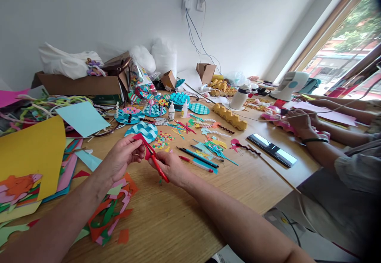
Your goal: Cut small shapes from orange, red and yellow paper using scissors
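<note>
Between my two hands is a small piece of red paper [141,139], pinched at its left side by my left hand [126,154]. My right hand [172,168] grips red-handled scissors [160,168], whose blades lie against the paper. Whether the blades are fully closed I cannot make out. Colourful paper scraps [111,211] lie on the table below my left wrist. Just beyond the hands are a blue wavy-patterned disc [141,132] and a scatter of tiny paper bits [162,140]. Pens [199,156] rest to the right of my right hand.
At left lie yellow paper [44,147] and a light blue sheet [82,118]. Two glue bottles [171,111], yellow egg-carton strips [229,116] and a white bottle [239,97] stand farther back. A phone [271,149] lies at right, near another person's hands [300,120].
</note>
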{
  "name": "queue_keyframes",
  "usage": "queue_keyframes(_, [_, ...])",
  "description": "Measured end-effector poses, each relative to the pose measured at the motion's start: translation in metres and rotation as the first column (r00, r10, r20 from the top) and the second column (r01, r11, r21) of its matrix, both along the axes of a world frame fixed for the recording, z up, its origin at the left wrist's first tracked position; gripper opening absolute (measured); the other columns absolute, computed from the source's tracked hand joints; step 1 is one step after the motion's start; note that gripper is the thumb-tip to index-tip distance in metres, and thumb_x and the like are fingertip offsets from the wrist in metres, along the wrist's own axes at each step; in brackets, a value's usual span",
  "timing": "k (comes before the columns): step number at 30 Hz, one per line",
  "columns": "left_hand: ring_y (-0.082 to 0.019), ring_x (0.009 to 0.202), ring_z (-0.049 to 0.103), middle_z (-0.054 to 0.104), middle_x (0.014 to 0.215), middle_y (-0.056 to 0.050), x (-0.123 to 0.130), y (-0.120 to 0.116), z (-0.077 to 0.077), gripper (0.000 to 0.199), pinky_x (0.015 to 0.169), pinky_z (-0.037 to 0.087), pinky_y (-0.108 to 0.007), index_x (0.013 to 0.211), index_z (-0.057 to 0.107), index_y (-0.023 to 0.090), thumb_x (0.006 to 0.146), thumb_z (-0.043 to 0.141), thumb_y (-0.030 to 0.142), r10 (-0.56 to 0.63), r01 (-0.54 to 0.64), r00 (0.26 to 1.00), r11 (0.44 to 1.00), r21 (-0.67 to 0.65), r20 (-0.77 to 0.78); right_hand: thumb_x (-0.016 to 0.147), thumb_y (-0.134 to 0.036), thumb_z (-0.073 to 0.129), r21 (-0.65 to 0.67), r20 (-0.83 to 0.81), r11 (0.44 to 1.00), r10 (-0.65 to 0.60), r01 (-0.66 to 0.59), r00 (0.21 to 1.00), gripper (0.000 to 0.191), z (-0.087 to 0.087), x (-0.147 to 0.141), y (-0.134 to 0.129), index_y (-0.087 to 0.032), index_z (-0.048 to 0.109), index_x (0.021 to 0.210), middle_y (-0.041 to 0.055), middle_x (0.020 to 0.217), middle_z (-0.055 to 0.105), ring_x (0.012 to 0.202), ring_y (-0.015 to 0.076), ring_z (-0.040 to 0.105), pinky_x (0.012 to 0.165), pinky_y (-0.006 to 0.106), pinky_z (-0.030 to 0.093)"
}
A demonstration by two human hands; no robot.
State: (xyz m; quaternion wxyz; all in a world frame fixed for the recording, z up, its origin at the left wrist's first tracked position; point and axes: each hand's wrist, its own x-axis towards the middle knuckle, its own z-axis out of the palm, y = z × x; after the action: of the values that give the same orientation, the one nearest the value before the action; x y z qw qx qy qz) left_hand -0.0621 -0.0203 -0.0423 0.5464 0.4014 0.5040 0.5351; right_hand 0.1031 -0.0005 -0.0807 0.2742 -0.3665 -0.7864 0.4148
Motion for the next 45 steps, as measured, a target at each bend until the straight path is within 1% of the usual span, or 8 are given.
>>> queue_keyframes(6, [-0.010,0.051,0.057,0.065,0.058,0.001,-0.0010,-0.0005,-0.0004,0.018,0.046,0.042,-0.018,0.073,0.060,0.017,0.065,0.072,0.029,-0.013,0.013,1.000,1.000,0.007,-0.020,0.089,-0.047,0.048,-0.043,-0.049,0.999,0.023,-0.025,0.999,0.039,-0.0003,0.0005,0.0002,-0.018,0.045,0.064,-0.0043,0.054,0.041,0.052,0.0081,0.036,0.050,0.021,0.025])
queue_keyframes(10, [-0.009,0.051,0.056,0.064,0.057,0.002,0.0013,-0.0025,-0.0006,0.018,0.046,0.040,-0.018,0.073,0.059,0.017,0.068,0.070,0.031,-0.035,0.035,0.998,0.999,0.000,-0.048,0.089,-0.052,0.046,-0.050,-0.048,0.999,0.007,-0.009,0.999,0.043,-0.0014,0.0002,0.0006,-0.018,0.044,0.063,-0.0041,0.054,0.041,0.053,0.0081,0.037,0.050,0.021,0.024])
queue_keyframes(18, [-0.009,0.050,0.054,0.063,0.056,0.002,0.0047,-0.0016,-0.0006,0.020,0.046,0.039,-0.018,0.069,0.058,0.017,0.067,0.070,0.033,-0.061,0.061,0.995,0.998,-0.006,-0.081,0.088,-0.056,0.045,-0.041,-0.036,0.999,-0.001,0.000,0.999,0.046,-0.0026,-0.0004,0.0011,-0.018,0.042,0.062,-0.0044,0.055,0.039,0.053,0.0082,0.034,0.050,0.022,0.023])
queue_keyframes(25, [-0.009,0.050,0.053,0.062,0.055,0.003,0.0027,-0.0015,-0.0005,0.022,0.045,0.039,-0.018,0.069,0.057,0.017,0.066,0.072,0.034,-0.071,0.071,0.996,0.997,-0.018,-0.045,0.089,-0.054,0.044,0.035,-0.019,0.999,-0.003,0.004,1.000,0.045,-0.0061,-0.0008,0.0026,-0.018,0.041,0.063,-0.0048,0.058,0.035,0.053,0.0077,0.030,0.050,0.022,0.022])
queue_keyframes(32, [-0.008,0.050,0.052,0.060,0.055,0.003,0.0006,-0.0012,-0.0020,0.022,0.045,0.038,-0.017,0.068,0.058,0.017,0.067,0.072,0.033,-0.099,0.098,0.994,0.995,-0.032,-0.036,0.090,-0.053,0.044,0.016,-0.002,1.000,-0.005,0.005,1.000,0.044,-0.0033,-0.0005,0.0020,-0.018,0.042,0.064,-0.0044,0.057,0.039,0.054,0.0082,0.035,0.051,0.022,0.025])
queue_keyframes(39, [-0.008,0.050,0.053,0.059,0.056,0.002,0.0001,-0.0010,-0.0007,0.020,0.045,0.039,-0.017,0.065,0.058,0.016,0.068,0.072,0.030,-0.119,0.118,0.993,0.992,-0.044,-0.007,0.090,-0.051,0.045,0.019,-0.004,1.000,0.000,0.000,1.000,0.042,-0.0046,-0.0002,0.0027,-0.017,0.046,0.066,-0.0045,0.058,0.040,0.054,0.0080,0.036,0.051,0.021,0.025])
queue_keyframes(45, [-0.009,0.049,0.053,0.059,0.055,0.002,-0.0007,-0.0003,0.0002,0.015,0.043,0.040,-0.017,0.067,0.059,0.016,0.067,0.071,0.025,-0.100,0.102,0.994,0.993,-0.059,0.035,0.091,-0.050,0.045,0.020,-0.006,0.999,0.025,-0.025,1.000,0.042,-0.0048,0.0005,0.0034,-0.017,0.047,0.066,-0.0048,0.057,0.039,0.053,0.0076,0.036,0.050,0.021,0.025])
